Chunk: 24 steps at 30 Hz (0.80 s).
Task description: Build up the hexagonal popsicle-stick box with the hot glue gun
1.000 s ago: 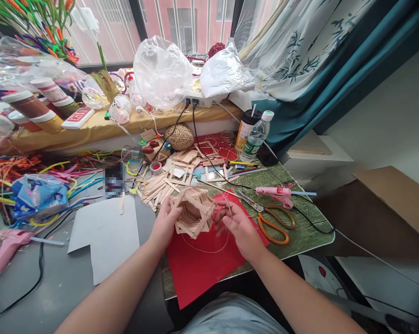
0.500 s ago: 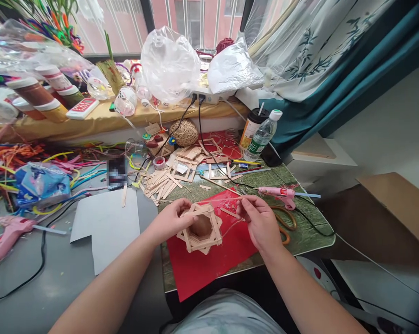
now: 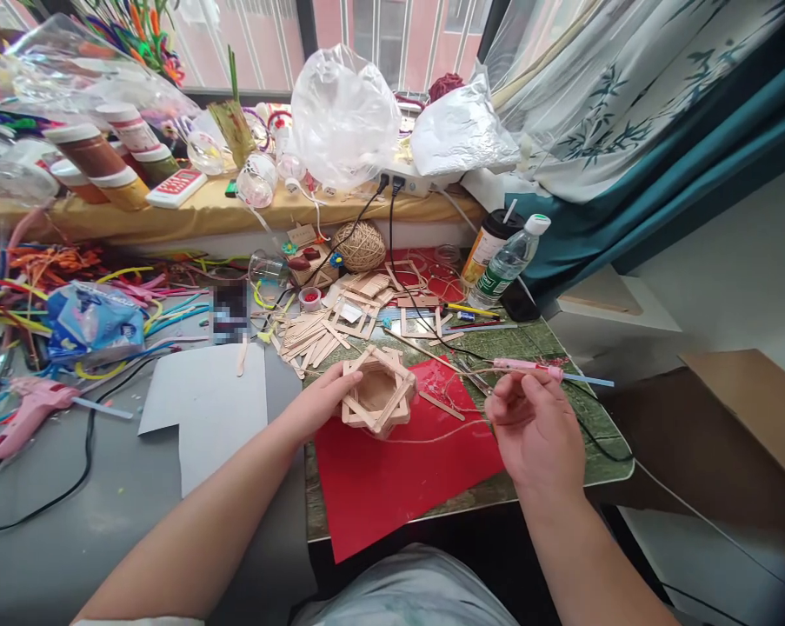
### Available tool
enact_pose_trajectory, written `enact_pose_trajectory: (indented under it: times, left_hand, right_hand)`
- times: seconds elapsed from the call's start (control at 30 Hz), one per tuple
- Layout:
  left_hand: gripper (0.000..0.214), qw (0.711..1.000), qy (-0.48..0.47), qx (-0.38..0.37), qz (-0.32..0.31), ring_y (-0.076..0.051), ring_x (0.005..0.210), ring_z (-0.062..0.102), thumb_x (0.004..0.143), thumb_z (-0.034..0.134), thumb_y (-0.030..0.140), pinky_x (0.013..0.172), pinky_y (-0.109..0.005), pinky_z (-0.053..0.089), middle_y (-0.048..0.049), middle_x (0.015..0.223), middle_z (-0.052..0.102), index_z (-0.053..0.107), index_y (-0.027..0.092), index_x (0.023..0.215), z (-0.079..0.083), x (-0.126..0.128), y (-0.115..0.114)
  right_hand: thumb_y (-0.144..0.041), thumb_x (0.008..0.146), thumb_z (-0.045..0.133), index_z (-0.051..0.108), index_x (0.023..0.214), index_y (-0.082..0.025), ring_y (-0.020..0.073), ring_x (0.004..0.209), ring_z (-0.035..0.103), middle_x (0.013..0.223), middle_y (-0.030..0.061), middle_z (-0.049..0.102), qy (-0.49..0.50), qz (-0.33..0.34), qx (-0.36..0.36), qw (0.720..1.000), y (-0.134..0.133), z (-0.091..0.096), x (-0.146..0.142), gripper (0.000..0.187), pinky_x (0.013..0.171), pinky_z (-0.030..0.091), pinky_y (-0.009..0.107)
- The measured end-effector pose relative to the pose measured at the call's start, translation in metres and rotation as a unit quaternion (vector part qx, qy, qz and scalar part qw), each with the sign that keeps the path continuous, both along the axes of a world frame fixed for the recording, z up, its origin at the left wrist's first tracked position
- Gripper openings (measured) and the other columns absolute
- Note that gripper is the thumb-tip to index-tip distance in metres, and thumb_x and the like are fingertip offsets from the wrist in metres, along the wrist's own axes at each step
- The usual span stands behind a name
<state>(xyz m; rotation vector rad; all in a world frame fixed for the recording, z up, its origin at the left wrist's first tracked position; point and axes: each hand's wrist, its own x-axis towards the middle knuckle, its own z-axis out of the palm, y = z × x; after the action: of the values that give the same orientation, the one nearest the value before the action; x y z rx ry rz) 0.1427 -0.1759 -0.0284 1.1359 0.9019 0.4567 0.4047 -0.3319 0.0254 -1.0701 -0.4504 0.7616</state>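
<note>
Work position: the stick vessel [image 3: 380, 391], a star-shaped ring of layered wooden sticks, is over the upper part of the red sheet [image 3: 392, 496], opening tilted toward the viewer (whether its base touches the sheet cannot be told). The left hand [image 3: 323, 400] grips the vessel at its 9 o'clock side, thumb at the rim; its remaining fingers are largely hidden. The right hand [image 3: 541, 430], at 3 o'clock and apart from the vessel, pinches twine [image 3: 424, 441] between thumb and index finger, other fingers curled. One strand runs from the vessel's underside toward this hand. Reference positions from the vessel: stick heap [image 3: 309, 337], 10 o'clock; twine ball [image 3: 359, 246], 12 o'clock; pink glue gun [image 3: 528, 368], 3 o'clock, just beyond the right fingertips.
</note>
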Motion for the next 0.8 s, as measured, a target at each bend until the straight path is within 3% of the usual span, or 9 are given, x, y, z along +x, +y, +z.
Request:
enact_pose_trajectory:
  times: [0.1, 0.23, 0.33, 0.43, 0.57, 0.67, 0.8]
  left_hand:
    - [0.053, 1.000, -0.006, 0.004, 0.006, -0.031, 0.111, 0.070, 0.088, 0.076, 0.052, 0.088, -0.037, 0.056, -0.0079, 0.123, 0.074, 0.065, 0.022, 0.131, -0.002, -0.001, 0.002]
    - [0.046, 0.994, 0.035, 0.101, 0.017, -0.033, 0.111, 0.069, 0.088, 0.075, 0.049, 0.089, -0.037, 0.054, -0.0099, 0.118, 0.076, 0.072, 0.019, 0.123, 0.000, -0.005, 0.001]
    - [0.046, 0.997, 0.021, 0.078, -0.007, -0.033, 0.108, 0.070, 0.090, 0.071, 0.052, 0.087, -0.036, 0.055, -0.0090, 0.118, 0.077, 0.074, 0.021, 0.125, 0.006, -0.008, -0.002]
    - [0.039, 0.994, 0.022, 0.031, -0.101, -0.032, 0.102, 0.073, 0.089, 0.070, 0.048, 0.082, -0.034, 0.057, -0.0053, 0.111, 0.079, 0.076, 0.024, 0.120, 0.014, -0.009, -0.008]
    - [0.039, 0.973, 0.041, 0.083, -0.211, -0.030, 0.103, 0.074, 0.086, 0.075, 0.037, 0.083, -0.032, 0.056, -0.0034, 0.113, 0.080, 0.077, 0.028, 0.124, 0.023, -0.008, -0.018]
    - [0.039, 0.965, 0.063, 0.129, -0.220, -0.030, 0.102, 0.074, 0.086, 0.075, 0.036, 0.082, -0.031, 0.055, -0.0043, 0.115, 0.081, 0.077, 0.029, 0.125, 0.027, -0.005, -0.024]
    - [0.030, 0.955, 0.103, 0.191, -0.200, -0.030, 0.096, 0.073, 0.085, 0.074, 0.033, 0.079, -0.032, 0.052, -0.0054, 0.109, 0.081, 0.080, 0.029, 0.113, 0.030, -0.003, -0.028]
  right_hand:
    - [-0.032, 0.094, 0.076, 0.073, 0.093, -0.023, 0.0051, 0.044, 0.042, 0.079, -0.0001, 0.074, -0.030, 0.022, -0.014, 0.999, -0.002, 0.011, 0.001, 0.010, 0.044, 0.031, 0.022]
    - [-0.036, 0.095, 0.077, 0.074, 0.094, -0.022, 0.0050, 0.042, 0.037, 0.075, 0.0015, 0.073, -0.060, 0.049, -0.042, 0.996, 0.001, 0.020, 0.000, 0.015, 0.042, 0.023, 0.023]
    - [-0.038, 0.096, 0.076, 0.074, 0.095, -0.022, 0.0053, 0.042, 0.036, 0.082, 0.0037, 0.078, -0.082, 0.070, -0.046, 0.993, 0.004, 0.024, -0.005, 0.016, 0.042, 0.026, 0.024]
    - [-0.039, 0.098, 0.073, 0.071, 0.099, -0.025, 0.0055, 0.042, 0.038, 0.100, 0.0058, 0.082, -0.093, 0.093, -0.037, 0.991, 0.009, 0.025, -0.013, 0.014, 0.044, 0.032, 0.025]
    - [-0.039, 0.099, 0.072, 0.074, 0.098, -0.025, 0.0074, 0.044, 0.043, 0.080, 0.0012, 0.078, -0.119, 0.157, -0.053, 0.979, 0.013, 0.019, -0.022, 0.015, 0.048, 0.038, 0.026]
    - [-0.043, 0.100, 0.072, 0.077, 0.101, -0.024, 0.0093, 0.046, 0.047, 0.070, -0.0003, 0.073, -0.143, 0.209, -0.087, 0.964, 0.010, 0.011, -0.027, 0.019, 0.048, 0.039, 0.025]
    - [-0.044, 0.098, 0.073, 0.080, 0.105, -0.025, 0.0127, 0.060, 0.061, 0.099, 0.0058, 0.081, -0.194, 0.250, -0.121, 0.941, -0.006, 0.002, -0.032, 0.021, 0.057, 0.051, 0.028]
